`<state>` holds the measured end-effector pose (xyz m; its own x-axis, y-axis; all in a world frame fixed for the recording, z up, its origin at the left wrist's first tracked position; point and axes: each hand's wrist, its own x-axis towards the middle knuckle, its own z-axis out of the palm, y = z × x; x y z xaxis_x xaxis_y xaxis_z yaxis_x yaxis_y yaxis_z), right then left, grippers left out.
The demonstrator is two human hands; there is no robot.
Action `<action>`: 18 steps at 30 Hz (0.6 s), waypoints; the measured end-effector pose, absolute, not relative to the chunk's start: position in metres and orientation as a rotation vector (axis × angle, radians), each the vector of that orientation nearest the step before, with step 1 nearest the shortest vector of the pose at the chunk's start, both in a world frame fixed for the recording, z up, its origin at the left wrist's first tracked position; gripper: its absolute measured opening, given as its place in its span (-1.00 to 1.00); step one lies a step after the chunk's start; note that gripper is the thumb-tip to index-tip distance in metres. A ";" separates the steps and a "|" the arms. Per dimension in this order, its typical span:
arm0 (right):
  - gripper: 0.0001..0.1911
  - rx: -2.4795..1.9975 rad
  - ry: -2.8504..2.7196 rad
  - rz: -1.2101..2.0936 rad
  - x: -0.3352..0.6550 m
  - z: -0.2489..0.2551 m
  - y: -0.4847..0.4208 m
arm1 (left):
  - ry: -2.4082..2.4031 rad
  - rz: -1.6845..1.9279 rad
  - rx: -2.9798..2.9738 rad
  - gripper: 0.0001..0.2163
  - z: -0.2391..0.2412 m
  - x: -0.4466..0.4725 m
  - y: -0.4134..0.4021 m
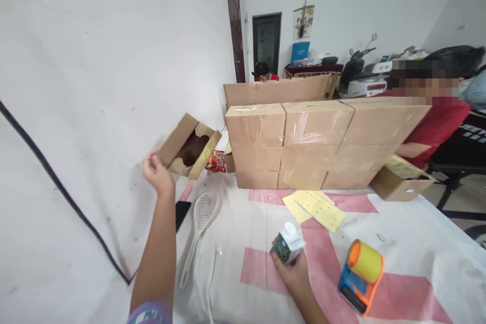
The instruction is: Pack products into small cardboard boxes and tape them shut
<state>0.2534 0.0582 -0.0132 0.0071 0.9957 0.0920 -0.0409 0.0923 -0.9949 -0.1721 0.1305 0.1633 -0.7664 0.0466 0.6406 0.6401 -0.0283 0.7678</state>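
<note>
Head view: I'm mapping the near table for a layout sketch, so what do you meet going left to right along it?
Left hand at the open cardboard box → white mesh swatter → right hand holding the small carton → tape dispenser.

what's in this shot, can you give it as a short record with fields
left hand: left hand grips an open cardboard box by its edge, lifted near the wall
right hand: right hand holds a small carton with a white cap
table: tape dispenser beside the right hand; yellow sheets; white swatter; dark phone
behind: stack of taped boxes
others: a person in red sits at right; another sits far back by the door
</note>
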 end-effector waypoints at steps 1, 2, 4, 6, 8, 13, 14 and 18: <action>-0.53 -1.101 -1.196 1.145 0.262 -0.008 0.058 | -1.738 -1.876 -0.715 -0.68 0.170 -0.165 0.113; -0.53 -1.084 -1.176 1.141 0.270 -0.002 0.058 | -1.661 -1.913 -0.729 -0.69 0.175 -0.157 0.096; -0.53 -1.046 -1.143 1.140 0.287 0.013 0.060 | -1.582 -1.999 -0.813 -0.71 0.185 -0.136 0.069; -0.54 -1.019 -1.123 1.111 0.302 0.030 0.063 | -1.665 -2.053 -0.990 -0.74 0.193 -0.111 0.054; -0.56 -1.017 -1.154 1.070 0.316 0.044 0.063 | -1.911 -1.975 -1.300 -0.74 0.197 -0.085 0.054; -0.52 -0.962 -1.302 1.017 0.347 0.078 0.050 | -2.249 -1.671 -2.262 -0.73 0.170 -0.014 0.099; -0.48 -0.945 -1.341 0.979 0.350 0.088 0.046 | -2.262 -1.677 -2.371 -0.73 0.158 0.001 0.112; -0.41 -0.919 -1.777 0.812 0.343 0.136 0.037 | -2.321 -1.695 -2.545 -0.71 0.103 0.051 0.153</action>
